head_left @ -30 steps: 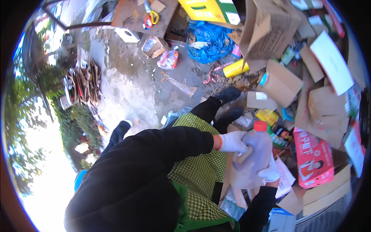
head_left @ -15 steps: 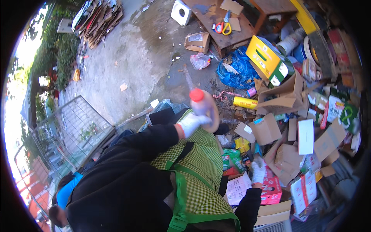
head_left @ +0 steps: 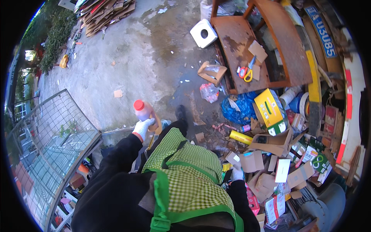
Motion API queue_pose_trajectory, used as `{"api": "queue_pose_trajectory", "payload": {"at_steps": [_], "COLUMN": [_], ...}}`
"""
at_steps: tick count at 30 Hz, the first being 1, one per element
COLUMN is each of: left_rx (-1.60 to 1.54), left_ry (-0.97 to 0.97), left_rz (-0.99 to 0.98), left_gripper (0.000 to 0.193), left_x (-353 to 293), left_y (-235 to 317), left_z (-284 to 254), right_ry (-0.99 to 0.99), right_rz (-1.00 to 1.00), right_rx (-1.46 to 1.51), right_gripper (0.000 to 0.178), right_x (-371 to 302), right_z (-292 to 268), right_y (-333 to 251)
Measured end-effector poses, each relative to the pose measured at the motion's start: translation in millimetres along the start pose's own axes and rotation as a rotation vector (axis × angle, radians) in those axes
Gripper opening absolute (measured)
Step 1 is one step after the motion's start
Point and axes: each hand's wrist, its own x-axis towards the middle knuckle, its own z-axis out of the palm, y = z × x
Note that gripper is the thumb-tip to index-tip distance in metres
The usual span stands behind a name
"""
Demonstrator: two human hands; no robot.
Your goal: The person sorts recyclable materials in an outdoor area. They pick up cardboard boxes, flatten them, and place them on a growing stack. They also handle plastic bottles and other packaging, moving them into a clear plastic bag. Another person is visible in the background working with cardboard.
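Observation:
My left hand (head_left: 143, 129), in a white glove, grips a plastic jug (head_left: 144, 113) with a red cap. It holds the jug tilted, out to the left over the concrete, beside a dark shoe (head_left: 181, 112). Close against my apron (head_left: 193, 170) on the right, my right hand (head_left: 237, 174) is also gloved. Its fingers are small and partly lost among the scraps, so what it touches does not show clearly. Near it lie an opened cardboard box (head_left: 251, 161) and a pink-red box (head_left: 253, 200).
A wire-mesh panel (head_left: 50, 139) stands at left. Cardboard, a blue plastic bag (head_left: 241, 110) and a yellow-green box (head_left: 269, 112) pile up at right. Scissors (head_left: 248, 72) lie on an overturned wooden piece of furniture (head_left: 234, 33). Flattened cardboard (head_left: 108, 17) is stacked far left.
My left hand has swung left with the jug, from in front of my apron to over the concrete. My right hand has moved off the pink-red box, closer to my body. The view has shifted.

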Motion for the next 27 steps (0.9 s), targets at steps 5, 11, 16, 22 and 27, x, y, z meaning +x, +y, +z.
{"api": "queue_pose_trajectory", "payload": {"at_steps": [5,11,16,22,27], "left_rx": [-0.261,-0.361,-0.42,-0.386,-0.353], "left_ry": [0.054,0.279,0.396,0.508,0.442], "left_rz": [0.155,0.314,0.354,0.25,0.281], "left_gripper": [0.024,0.023,0.022,0.02,0.022], "left_x": [-5,-18,1,47,101], "left_y": [79,154,203,306,425], "left_z": [-87,-142,-166,-183,-194], "right_ry": [-0.292,-0.447,-0.329,-0.377,-0.382], "right_rz": [-0.228,-0.368,-0.354,-0.217,-0.231], "right_rx": [-0.237,-0.349,-0.595,-0.484,-0.381], "right_gripper": [0.058,0.055,0.054,0.052,0.051], "right_x": [30,33,90,156,129], "right_z": [138,270,348,438,496], "right_y": [-151,-320,-397,-463,-584]}}
